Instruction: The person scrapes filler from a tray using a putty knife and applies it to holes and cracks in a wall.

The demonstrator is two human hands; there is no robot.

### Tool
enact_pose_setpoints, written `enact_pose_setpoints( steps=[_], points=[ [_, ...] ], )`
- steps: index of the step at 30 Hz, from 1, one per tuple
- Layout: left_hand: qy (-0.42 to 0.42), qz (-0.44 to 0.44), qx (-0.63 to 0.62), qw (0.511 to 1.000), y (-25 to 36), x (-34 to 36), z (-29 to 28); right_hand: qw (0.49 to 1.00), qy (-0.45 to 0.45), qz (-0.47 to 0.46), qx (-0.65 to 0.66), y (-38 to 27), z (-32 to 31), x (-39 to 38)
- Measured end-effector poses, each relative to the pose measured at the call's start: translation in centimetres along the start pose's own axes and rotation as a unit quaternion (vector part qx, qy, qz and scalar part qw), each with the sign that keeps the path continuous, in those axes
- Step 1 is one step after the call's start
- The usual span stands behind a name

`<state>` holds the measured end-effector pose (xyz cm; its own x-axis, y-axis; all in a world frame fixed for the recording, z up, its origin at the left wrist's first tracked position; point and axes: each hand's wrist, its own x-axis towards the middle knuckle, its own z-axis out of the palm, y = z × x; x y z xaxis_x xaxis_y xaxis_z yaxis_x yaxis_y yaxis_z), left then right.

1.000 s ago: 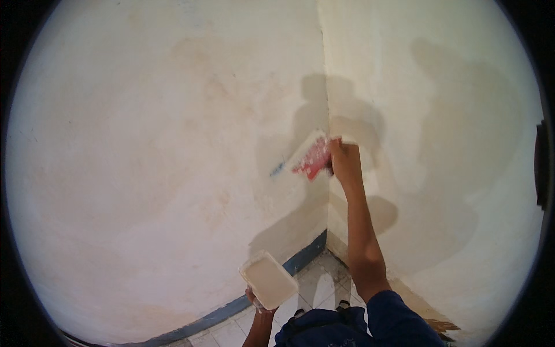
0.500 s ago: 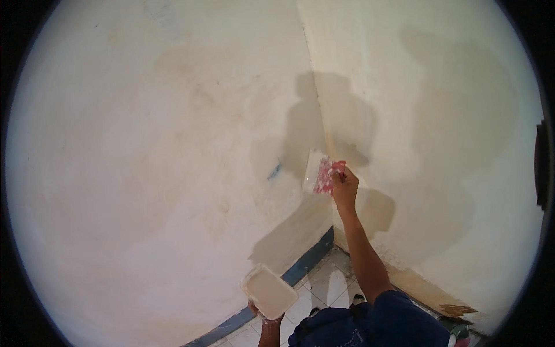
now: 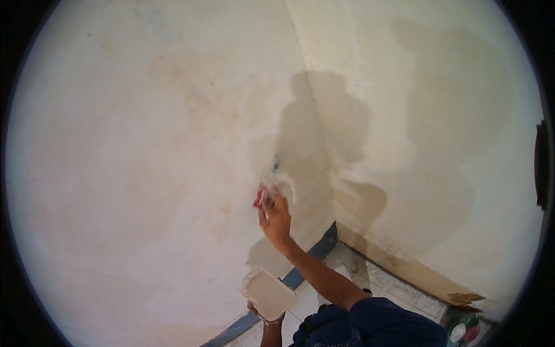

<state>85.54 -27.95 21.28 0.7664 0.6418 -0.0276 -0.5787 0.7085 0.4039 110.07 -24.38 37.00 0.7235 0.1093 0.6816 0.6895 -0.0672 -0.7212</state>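
My right hand [image 3: 276, 222] is closed round a red putty knife [image 3: 260, 198] smeared with white. Its blade lies at the left wall [image 3: 144, 202], just below a small blue mark [image 3: 275, 168], and is blurred by motion. Low in front of me, my left hand [image 3: 266, 317] grips a shallow rectangular tub [image 3: 267, 294] from beneath, fingers at its sides. Pale, smooth paste fills the tub, which is tilted toward me.
The right wall [image 3: 433, 191] meets the left one in a corner, with my shadow across both. A dark blue skirting strip [image 3: 309, 263] edges the left wall above a tiled floor [image 3: 393, 289]. Green, white and red items [image 3: 462, 329] stand at the lower right.
My right hand has swung left and down from near the corner, bringing the putty knife to the left wall below the blue mark. The tub and left hand have barely moved.
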Motion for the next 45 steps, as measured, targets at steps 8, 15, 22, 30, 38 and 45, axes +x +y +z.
enact_pose_setpoints(
  steps=[8, 15, 22, 30, 38, 45],
  points=[
    [-0.02, -0.002, -0.029, 0.999, 3.8, -2.1, -2.0, 0.988, 0.067, 0.047, 0.128, 1.3, -3.9, -2.7],
    [-0.067, -0.005, 0.004, 0.998, 8.1, -3.0, -3.5, 0.967, 0.141, 0.172, 0.12, 6.2, -3.9, 0.2],
    [-0.04, 0.006, -0.023, 0.999, 10.5, -3.3, -4.5, 0.969, 0.223, 0.107, -0.023, 8.8, 0.4, -0.3],
    [0.001, 0.025, 0.006, 1.0, 8.7, -1.2, -7.4, 0.997, 0.044, -0.012, -0.056, 3.1, 2.2, -7.1],
    [-0.054, -0.022, -0.032, 0.998, 4.4, 1.6, -2.6, 0.983, 0.137, 0.119, -0.029, 10.7, -3.2, -0.5],
    [-0.044, -0.011, -0.04, 0.998, 3.8, 3.7, -2.9, 0.984, 0.149, 0.028, -0.094, 13.2, 1.5, 0.6]
  ],
)
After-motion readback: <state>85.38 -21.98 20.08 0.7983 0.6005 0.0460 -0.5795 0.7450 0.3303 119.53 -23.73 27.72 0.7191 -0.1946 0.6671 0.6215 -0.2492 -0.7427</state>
